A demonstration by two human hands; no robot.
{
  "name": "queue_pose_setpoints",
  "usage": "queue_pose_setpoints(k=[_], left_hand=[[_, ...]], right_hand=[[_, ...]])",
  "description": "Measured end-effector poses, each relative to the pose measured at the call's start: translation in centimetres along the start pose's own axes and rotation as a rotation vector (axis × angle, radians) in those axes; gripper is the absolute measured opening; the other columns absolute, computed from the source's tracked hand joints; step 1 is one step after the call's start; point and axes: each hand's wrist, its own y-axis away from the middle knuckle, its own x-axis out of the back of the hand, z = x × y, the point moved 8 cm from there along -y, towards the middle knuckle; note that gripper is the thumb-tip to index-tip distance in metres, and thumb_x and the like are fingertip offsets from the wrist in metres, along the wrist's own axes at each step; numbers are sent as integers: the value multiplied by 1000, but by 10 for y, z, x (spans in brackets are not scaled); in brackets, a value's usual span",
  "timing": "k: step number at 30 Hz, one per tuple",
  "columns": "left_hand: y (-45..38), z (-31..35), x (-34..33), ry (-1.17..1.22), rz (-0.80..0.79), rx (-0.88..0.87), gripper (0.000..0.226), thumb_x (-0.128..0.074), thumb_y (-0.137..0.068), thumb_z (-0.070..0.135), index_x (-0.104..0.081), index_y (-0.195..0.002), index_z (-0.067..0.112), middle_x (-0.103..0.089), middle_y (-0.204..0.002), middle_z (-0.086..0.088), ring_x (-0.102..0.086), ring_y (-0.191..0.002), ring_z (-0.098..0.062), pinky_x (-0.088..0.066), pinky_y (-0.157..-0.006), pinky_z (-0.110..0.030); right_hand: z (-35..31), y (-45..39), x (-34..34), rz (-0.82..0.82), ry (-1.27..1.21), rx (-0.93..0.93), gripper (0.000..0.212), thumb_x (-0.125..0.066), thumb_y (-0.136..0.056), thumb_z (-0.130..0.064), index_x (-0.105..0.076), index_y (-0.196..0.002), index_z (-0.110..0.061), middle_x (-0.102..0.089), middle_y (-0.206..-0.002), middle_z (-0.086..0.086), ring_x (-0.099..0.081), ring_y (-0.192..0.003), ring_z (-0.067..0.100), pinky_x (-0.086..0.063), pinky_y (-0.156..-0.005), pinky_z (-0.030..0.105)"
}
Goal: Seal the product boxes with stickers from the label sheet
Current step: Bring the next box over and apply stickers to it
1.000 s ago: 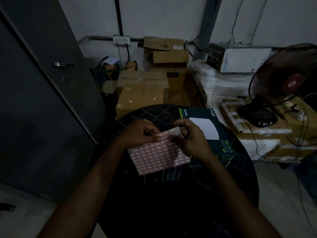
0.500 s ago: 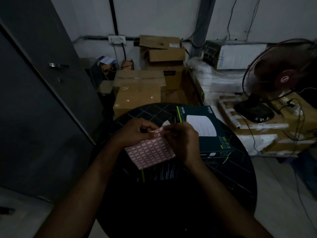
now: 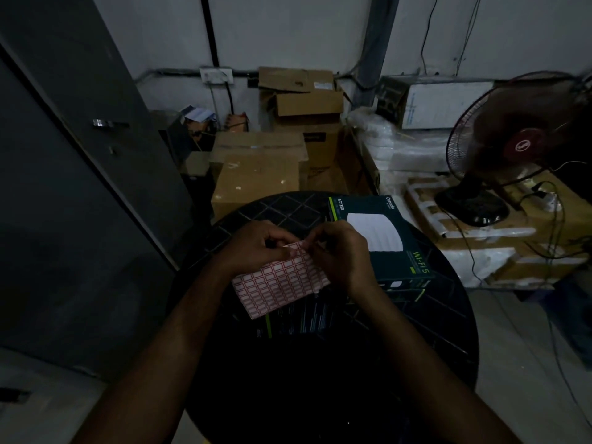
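Your right hand [image 3: 341,251] is curled with its fingertips pinched at the top corner of the label sheet [image 3: 282,283], apparently on a single sticker, though the dim light hides whether one is already lifted. Your left hand [image 3: 256,246] meets it there, fingers curled round the same top edge and holding the sheet off the surface [image 3: 432,331]. The sheet slopes down and toward you from that pinch, its long axis running left to right. What matters next is that the product box [image 3: 381,235] marked Wi-Fi 5 lies just beside your right hand, on its far right side, flat, long axis running away from you. So your right hand is nearer and would likely carry the sticker across.
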Motion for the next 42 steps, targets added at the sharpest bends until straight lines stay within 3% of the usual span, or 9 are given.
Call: queue_pose_setpoints(k=[7, 12, 19, 23, 26, 29, 34, 39, 42], left_hand=[[3, 3, -1, 47, 12, 1, 20, -80, -76, 35, -74, -92, 47, -71, -87, 2, -67, -79, -14, -55, -74, -38], [4, 3, 1, 55, 19, 26, 30, -79, -81, 13, -73, -93, 40, -70, -76, 21, -65, -71, -1, -51, -68, -23], [5, 7, 0, 6, 28, -4, 36, -79, -81, 14, -71, -98, 45, -73, -79, 15, -69, -74, -8, -56, -72, -37], [5, 8, -2, 83, 10, 29, 24, -71, -87, 16, -75, -106, 29, -76, -88, 7, -72, -87, -10, -56, -85, -36], [6, 7, -3, 109, -1, 63, 26, -66, -86, 13, -75, -107, 25, -76, -92, 7, -71, -92, -8, -54, -88, -31], [7, 9, -4, 66, 4, 51, 33, -68, -81, 8, -75, -105, 30, -76, -91, 11, -70, -91, -4, -54, -84, -28], [11, 14, -3, -5, 47, 25, 39, -73, -76, 2, -76, -105, 29, -75, -91, 13, -67, -91, 0, -50, -84, -22], [13, 10, -4, -39, 64, 48, 41, -72, -73, 10, -75, -104, 37, -73, -91, 21, -61, -96, -8, -51, -90, -41], [15, 13, -5, -73, 69, 31, 43, -69, -71, 15, -73, -104, 41, -72, -93, 25, -59, -96, -11, -50, -88, -43]], right_hand=[[3, 5, -7, -165, -220, -150, 14, -66, -91, -11, -65, -85, -23, -70, -86, -9, -67, -85, 8, -55, -74, 26], [7, 5, 5, -243, -384, -156, 12, -59, -97, -13, -63, -86, -17, -70, -88, -1, -67, -83, 12, -55, -72, 28], [18, 9, 10, -347, -282, -92, 14, -71, -86, -17, -69, -81, -30, -71, -88, -14, -67, -89, 13, -55, -80, 36], [28, 16, 13, -324, -270, -165, 10, -78, -83, -17, -74, -77, -25, -75, -82, 1, -70, -82, 26, -56, -76, 42], [38, 30, 8, -376, -294, -185, 7, -77, -80, -10, -76, -77, -15, -75, -78, 6, -72, -78, 27, -57, -75, 39], [58, 49, -8, -416, -209, -209, 9, -77, -77, -11, -75, -73, -19, -76, -77, -1, -72, -77, 17, -57, -75, 31], [140, 98, -56, -471, -118, -424, 9, -83, -76, -15, -76, -73, -19, -76, -77, -6, -67, -72, -5, -48, -75, 17], [214, 159, -82, -432, -47, -669, 15, -83, -80, -29, -80, -86, -16, -74, -88, -5, -66, -90, 6, -44, -84, 17], [230, 175, -83, -408, -32, -724, 9, -83, -80, -33, -77, -75, -28, -72, -79, -14, -68, -89, 10, -50, -91, 27]])
